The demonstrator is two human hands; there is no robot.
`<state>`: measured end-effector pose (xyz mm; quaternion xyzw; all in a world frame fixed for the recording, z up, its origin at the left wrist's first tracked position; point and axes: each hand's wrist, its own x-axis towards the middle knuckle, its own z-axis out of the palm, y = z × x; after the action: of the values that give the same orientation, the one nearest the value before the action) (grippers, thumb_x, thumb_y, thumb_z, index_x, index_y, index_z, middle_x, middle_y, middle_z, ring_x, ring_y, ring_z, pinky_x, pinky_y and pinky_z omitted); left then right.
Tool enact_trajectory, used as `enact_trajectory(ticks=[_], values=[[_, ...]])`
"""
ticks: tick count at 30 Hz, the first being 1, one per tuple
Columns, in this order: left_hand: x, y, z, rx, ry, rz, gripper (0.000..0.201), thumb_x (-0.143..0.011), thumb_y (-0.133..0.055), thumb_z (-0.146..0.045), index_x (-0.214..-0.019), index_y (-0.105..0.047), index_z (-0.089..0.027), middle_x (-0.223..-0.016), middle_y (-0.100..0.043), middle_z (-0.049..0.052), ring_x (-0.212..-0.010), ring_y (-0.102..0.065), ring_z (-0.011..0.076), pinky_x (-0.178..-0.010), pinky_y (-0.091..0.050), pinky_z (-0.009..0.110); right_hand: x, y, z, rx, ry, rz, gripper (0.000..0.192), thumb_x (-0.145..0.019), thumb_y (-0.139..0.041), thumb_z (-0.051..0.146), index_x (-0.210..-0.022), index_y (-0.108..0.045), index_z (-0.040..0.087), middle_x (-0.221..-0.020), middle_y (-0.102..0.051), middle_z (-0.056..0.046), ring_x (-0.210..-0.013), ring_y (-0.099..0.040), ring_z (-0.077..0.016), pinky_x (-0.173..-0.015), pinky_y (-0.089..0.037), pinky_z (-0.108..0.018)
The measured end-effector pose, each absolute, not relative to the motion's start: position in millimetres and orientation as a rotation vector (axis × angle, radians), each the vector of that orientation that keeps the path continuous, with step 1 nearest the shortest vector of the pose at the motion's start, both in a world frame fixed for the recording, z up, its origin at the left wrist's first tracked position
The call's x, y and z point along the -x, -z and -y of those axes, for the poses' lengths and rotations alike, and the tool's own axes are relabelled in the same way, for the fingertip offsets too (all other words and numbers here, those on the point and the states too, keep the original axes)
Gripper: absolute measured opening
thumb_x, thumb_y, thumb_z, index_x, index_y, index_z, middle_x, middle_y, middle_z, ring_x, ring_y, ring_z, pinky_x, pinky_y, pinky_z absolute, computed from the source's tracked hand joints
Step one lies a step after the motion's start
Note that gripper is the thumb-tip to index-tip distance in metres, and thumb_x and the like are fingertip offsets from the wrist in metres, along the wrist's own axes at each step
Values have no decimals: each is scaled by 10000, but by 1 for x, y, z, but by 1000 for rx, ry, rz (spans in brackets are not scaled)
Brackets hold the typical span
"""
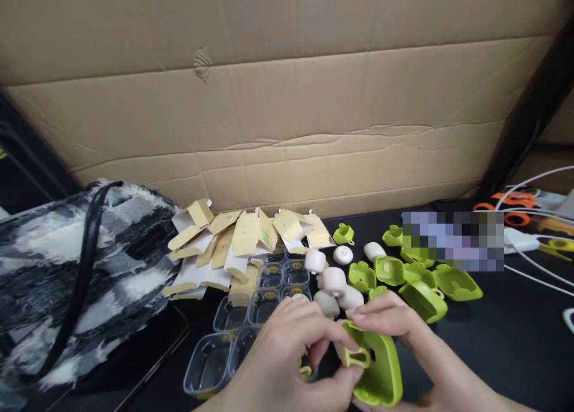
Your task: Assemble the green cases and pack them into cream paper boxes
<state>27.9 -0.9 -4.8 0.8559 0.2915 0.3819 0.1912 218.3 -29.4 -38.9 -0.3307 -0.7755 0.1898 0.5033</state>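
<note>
Left hand (pixel 287 340) pinches a pale-yellow loop (pixel 347 358) by the lime-green shell (pixel 391 370) gripped in the right hand (pixel 415 340).
Steadying the shell's rim should limit twisting; white rounded pieces (pixel 334 280) lie just beyond.

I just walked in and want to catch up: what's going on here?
Someone's left hand pinches a yellow loop by the edge of a green case, which the right hand holds. I can't tell whether the loop is attached to it. Beyond the hands lie white pieces and other green cases. Clear tubs stand beside the left hand, with cartons heaped behind them.
</note>
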Motion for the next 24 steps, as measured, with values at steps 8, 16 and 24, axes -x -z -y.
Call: enact_trajectory(ticks=[8, 16, 24], values=[[-28, 0, 1, -2362, -916, -887, 204, -575, -738, 15, -708, -728, -139, -484, -388, -97, -494, -477, 81, -586, -394, 211, -223, 55, 11, 888, -604, 1878, 155, -815, -694, 214, -961, -726, 259, -805, -751, -6, -759, -730, -183, -689, -610, -234], [-29, -1, 3, -2303, -886, -860, 181, -610, -715, 2, -722, -736, -138, -497, -436, -82, -499, -457, 88, -627, -440, 230, -221, 52, 12, 959, -636, 1868, 138, -886, -611, 213, -903, -742, 255, -728, -726, 37, -698, -717, -159, -666, -605, -211], [-34, 2, 4, -2073, -778, -952, 158, -623, -685, -27, -699, -752, -149, -489, -427, -74, -462, -399, 78, -504, -384, 204, -214, 39, 12, 948, -650, 1888, 189, -900, -591, 176, -771, -706, 251, -622, -676, 85, -617, -656, -95, -628, -565, -138]])
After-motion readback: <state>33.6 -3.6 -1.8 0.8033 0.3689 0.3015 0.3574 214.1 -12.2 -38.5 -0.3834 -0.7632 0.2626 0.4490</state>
